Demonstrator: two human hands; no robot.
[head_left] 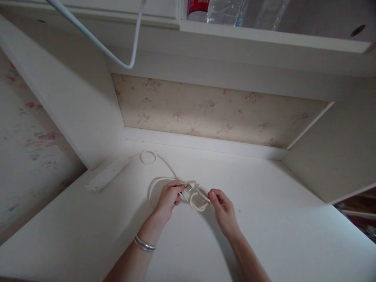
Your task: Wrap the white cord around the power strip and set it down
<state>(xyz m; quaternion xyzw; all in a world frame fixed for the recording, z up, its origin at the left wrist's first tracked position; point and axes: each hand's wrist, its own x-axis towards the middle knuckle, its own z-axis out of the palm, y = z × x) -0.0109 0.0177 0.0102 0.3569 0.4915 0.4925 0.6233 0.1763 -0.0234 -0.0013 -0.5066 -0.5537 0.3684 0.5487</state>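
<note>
Here, our left hand has its thumb and fingers pinched on the cream cord, just beside the plug, while the fingers of our right hand are clamped on the doubled strands at the other side of the bundle. We can read no brand on the cord or on the plug, where a small metal part glints between our hands. The cord is smooth, round and pale, gathered into a tight coil that hangs between our hands, above the middle of the white tabletop; a wider loop bends out behind our left hand, and a small ring of it lies farther back, towards the long white power strip at the left. On our left wrist sits a silver bracelet. Beyond the tabletop we see a wall panel of faded floral wallpaper, and overhead a shelf bearing clear plastic bottles and one with a red label, whose pale lettering is cut by the edge and too blurred for us to make out.
</note>
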